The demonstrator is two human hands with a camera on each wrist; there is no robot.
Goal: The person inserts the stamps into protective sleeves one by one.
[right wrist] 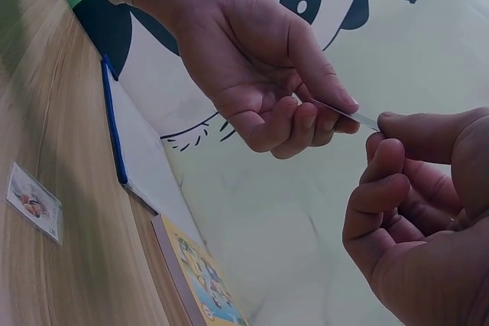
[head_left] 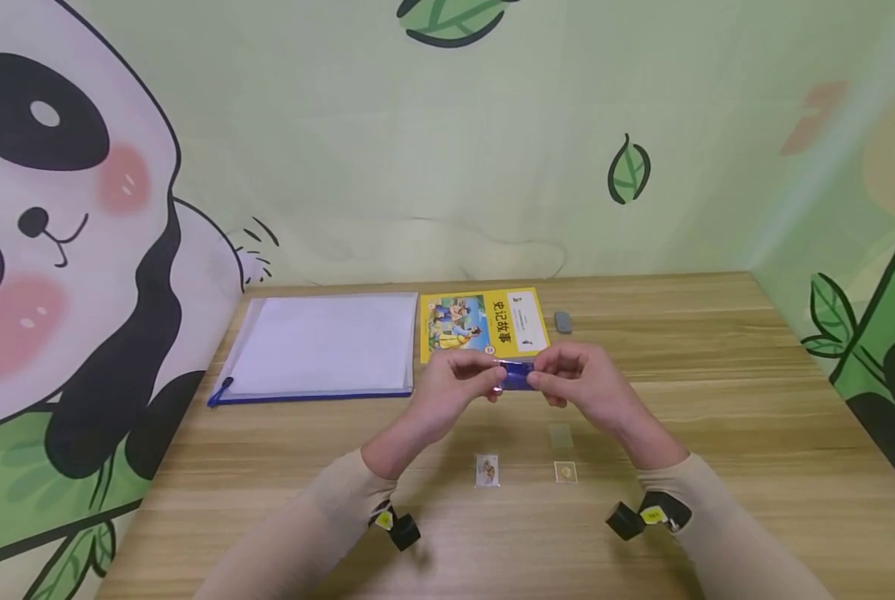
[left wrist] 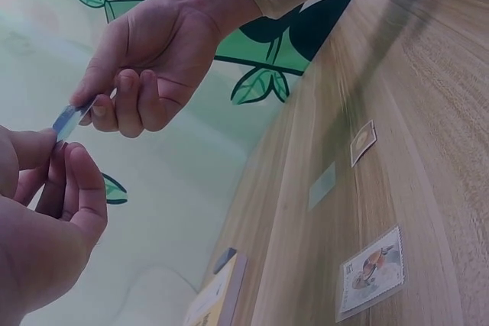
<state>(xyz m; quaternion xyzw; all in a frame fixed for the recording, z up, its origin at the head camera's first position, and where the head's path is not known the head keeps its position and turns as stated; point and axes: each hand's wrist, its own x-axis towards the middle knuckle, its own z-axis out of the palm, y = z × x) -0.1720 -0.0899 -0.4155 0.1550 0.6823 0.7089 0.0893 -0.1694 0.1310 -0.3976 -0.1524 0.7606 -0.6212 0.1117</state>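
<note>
Between both hands is a small, flat, shiny dark-blue rectangle [head_left: 517, 375] with clear edges, perhaps a plastic sleeve; its exact kind is unclear. My left hand [head_left: 455, 385] pinches its left end between thumb and fingers, and my right hand [head_left: 581, 382] pinches the right end. From the side, in the right wrist view, the piece [right wrist: 367, 121] looks thin. Below the hands, on the table, lies a postage stamp [head_left: 487, 471] in a clear sleeve. To its right are a small square with a round picture [head_left: 565, 472] and a pale greenish square [head_left: 561, 436].
A white zip document pouch [head_left: 320, 346] with a blue edge lies at the back left of the wooden table [head_left: 717, 375]. Beside it is a yellow picture-cover book [head_left: 518, 321], partly behind the hands. A grey eraser-like block [head_left: 563, 322] sits right of the book.
</note>
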